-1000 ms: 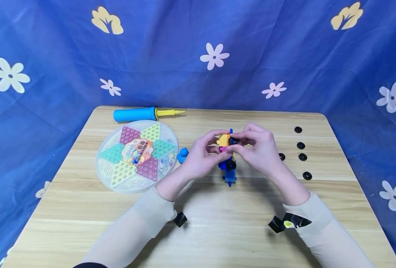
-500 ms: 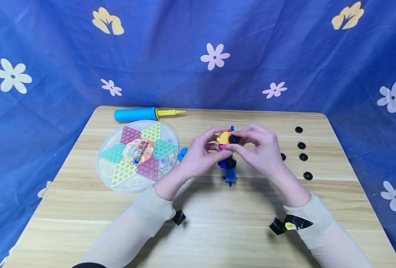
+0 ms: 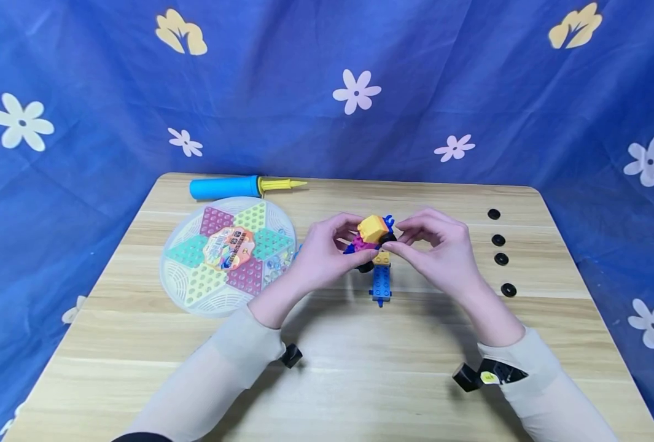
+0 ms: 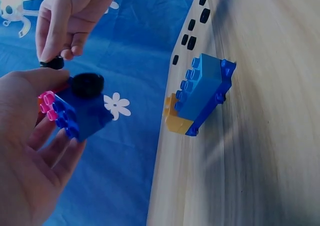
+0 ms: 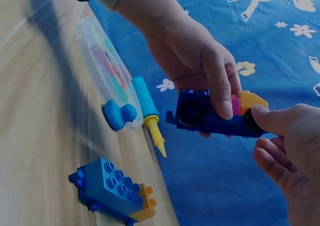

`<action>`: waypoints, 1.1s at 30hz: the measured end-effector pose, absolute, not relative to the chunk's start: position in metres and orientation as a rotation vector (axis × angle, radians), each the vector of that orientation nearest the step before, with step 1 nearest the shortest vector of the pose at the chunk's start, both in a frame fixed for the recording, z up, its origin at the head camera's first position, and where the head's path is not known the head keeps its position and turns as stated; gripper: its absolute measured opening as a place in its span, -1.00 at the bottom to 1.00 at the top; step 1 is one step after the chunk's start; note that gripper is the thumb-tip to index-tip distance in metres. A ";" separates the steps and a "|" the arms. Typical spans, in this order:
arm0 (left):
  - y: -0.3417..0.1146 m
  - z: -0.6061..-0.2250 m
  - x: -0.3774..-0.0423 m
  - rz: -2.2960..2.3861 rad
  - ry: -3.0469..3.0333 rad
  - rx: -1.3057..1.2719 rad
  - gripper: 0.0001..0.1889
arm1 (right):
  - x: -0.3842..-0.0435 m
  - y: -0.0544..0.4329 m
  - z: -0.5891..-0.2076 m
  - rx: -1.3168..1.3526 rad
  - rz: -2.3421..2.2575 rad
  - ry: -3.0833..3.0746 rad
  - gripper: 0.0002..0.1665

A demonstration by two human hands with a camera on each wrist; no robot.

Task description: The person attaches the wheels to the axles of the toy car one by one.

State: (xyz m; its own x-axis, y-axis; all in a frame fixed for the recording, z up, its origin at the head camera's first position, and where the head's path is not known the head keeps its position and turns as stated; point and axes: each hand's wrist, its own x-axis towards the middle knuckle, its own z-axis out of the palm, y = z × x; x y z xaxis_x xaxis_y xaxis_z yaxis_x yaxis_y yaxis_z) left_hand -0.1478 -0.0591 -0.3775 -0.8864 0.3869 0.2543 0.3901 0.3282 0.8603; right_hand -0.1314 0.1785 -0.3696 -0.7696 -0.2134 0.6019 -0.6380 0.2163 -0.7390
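Observation:
My left hand (image 3: 321, 255) grips a toy brick car (image 5: 215, 127) above the table. It has a dark blue base, pink and yellow bricks on top and black wheels. My right hand (image 3: 439, 245) pinches a small black wheel (image 5: 250, 120) at the car's yellow end, its thumb lying on the wheel. Another black wheel (image 4: 88, 85) sits on the car's side at the other end. Below the hands, on the table, stands a second brick car (image 3: 381, 283) with a blue brick and a yellow brick; no wheels show on it.
Several loose black wheels (image 3: 500, 259) lie at the table's right side. At the left are a round Chinese checkers board (image 3: 205, 282) and a blue hand pump (image 3: 224, 187) with a yellow nozzle. A blue knobbed piece (image 5: 120, 114) lies beside the board.
The held car has turned and shifted left, its yellow brick tipping up, so more of the car on the table shows. My right hand has moved slightly right, still at the wheel.

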 end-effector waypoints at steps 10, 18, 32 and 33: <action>-0.062 -0.375 -0.151 -1.322 -2.562 -0.865 -0.60 | -0.131 0.184 -0.375 0.750 1.625 -2.247 -0.44; -0.064 -0.370 -0.149 -1.000 -2.575 -0.942 -0.57 | -0.132 0.184 -0.374 0.800 1.607 -2.303 -0.30; -0.063 -0.369 -0.146 -0.810 -2.554 -1.035 -0.53 | -0.134 0.183 -0.378 1.003 1.398 -2.282 -0.52; -0.063 -0.370 -0.147 -0.821 -2.552 -1.038 -0.52 | -0.133 0.183 -0.378 1.006 1.384 -2.270 -0.52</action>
State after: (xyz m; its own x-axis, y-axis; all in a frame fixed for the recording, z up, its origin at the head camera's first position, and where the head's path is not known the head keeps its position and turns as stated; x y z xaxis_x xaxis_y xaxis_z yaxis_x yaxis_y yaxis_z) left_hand -0.1468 -0.0631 -0.3695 -0.7084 0.5542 0.4371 0.7051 0.5839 0.4025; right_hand -0.1333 0.1830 -0.3783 -0.7110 -0.4092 0.5719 -0.6958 0.2916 -0.6564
